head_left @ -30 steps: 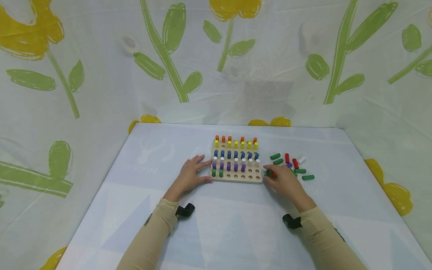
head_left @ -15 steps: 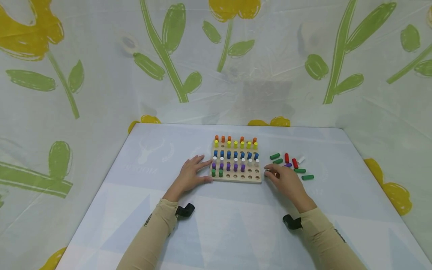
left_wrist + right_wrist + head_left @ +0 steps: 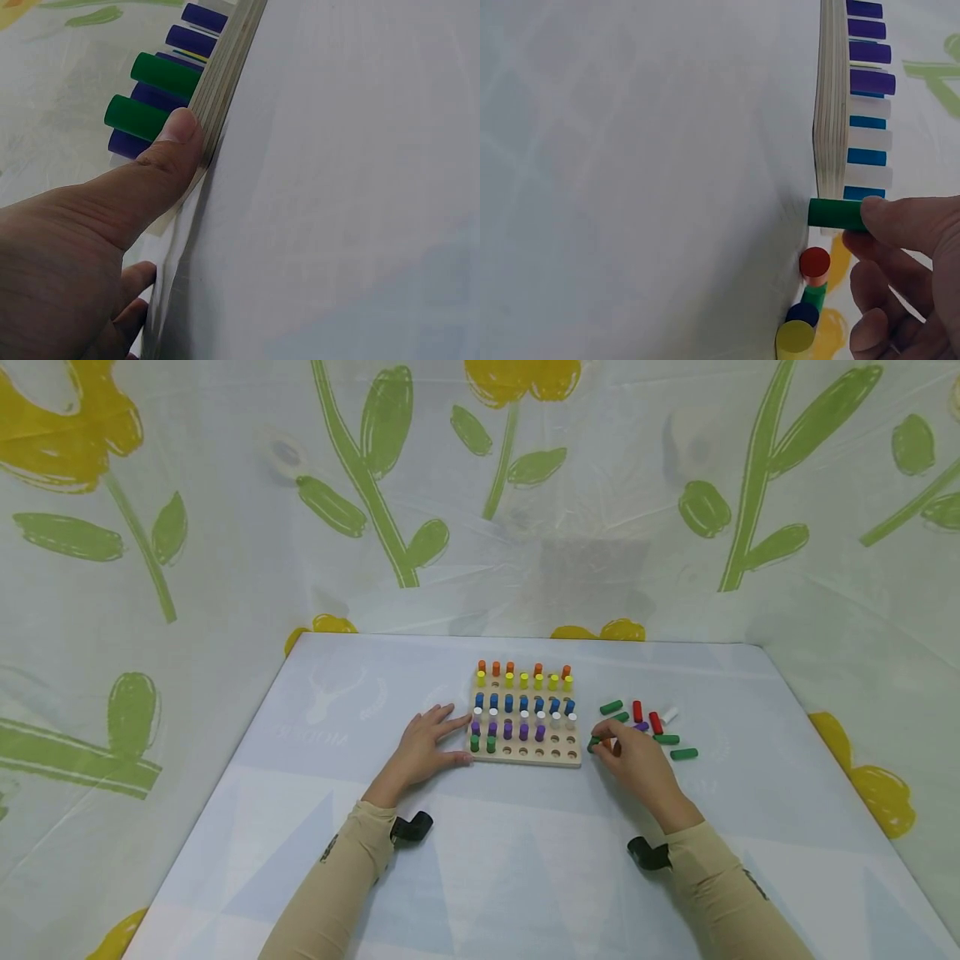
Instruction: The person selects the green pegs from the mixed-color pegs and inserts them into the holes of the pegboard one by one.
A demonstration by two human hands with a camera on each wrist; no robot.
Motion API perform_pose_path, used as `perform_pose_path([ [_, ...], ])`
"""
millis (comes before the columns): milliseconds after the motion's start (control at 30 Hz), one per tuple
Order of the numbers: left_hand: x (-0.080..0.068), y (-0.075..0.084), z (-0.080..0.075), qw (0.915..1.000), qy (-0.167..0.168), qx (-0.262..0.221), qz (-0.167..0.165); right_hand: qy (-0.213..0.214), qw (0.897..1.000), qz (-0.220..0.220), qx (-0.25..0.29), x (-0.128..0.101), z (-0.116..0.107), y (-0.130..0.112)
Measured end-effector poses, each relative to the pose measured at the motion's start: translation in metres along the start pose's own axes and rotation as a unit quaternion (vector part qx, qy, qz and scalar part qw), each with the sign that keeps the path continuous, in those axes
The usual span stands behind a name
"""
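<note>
Your right hand (image 3: 637, 758) pinches a green peg (image 3: 838, 214) beside the board (image 3: 525, 758), left hand (image 3: 422, 750) flat against it; two green pegs stand, several holes remain empty.

This looks like a makeshift recording booth set up for tabletop exercises, not a lived-in room. A pale table (image 3: 525, 860) fills the floor of it, printed with faint triangles and a stag-head logo, and a floral cloth (image 3: 225, 527) with big yellow flowers and green stems hangs close around its far, left and right edges like a screen. The sleeves (image 3: 337, 877) carry small black wrist cameras (image 3: 411, 827).
</note>
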State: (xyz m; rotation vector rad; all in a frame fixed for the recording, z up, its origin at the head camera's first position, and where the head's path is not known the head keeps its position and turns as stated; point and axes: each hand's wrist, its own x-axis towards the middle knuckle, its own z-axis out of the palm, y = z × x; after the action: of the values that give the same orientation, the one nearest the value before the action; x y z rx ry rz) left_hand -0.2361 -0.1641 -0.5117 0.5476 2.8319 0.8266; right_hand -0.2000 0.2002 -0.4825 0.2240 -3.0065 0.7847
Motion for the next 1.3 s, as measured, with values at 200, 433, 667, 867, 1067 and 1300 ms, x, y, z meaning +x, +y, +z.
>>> perform_pose_path([
  [200,0.000,0.000,0.000,1.0000,0.000,0.001,-0.001,-0.001,1.000,0.001,-0.002,0.001,0.001,-0.001],
  [433,0.001,-0.001,0.000,1.0000,0.001,0.002,0.001,0.006,1.000,0.003,-0.003,0.001,0.003,-0.001],
  [667,0.000,0.000,0.000,1.0000,-0.001,-0.001,-0.002,0.016,1.000,-0.002,-0.004,0.000,0.001,-0.005],
  [867,0.000,0.000,0.000,1.0000,0.000,-0.001,-0.003,0.022,1.000,-0.011,-0.005,0.000,0.001,-0.009],
  [1067,0.000,0.000,0.000,1.0000,0.000,0.002,-0.001,0.032,0.999,-0.029,0.006,-0.001,0.002,-0.015],
  [1300,0.000,0.001,0.000,1.0000,0.002,-0.002,-0.002,0.048,0.997,-0.065,0.020,-0.001,0.004,-0.023],
])
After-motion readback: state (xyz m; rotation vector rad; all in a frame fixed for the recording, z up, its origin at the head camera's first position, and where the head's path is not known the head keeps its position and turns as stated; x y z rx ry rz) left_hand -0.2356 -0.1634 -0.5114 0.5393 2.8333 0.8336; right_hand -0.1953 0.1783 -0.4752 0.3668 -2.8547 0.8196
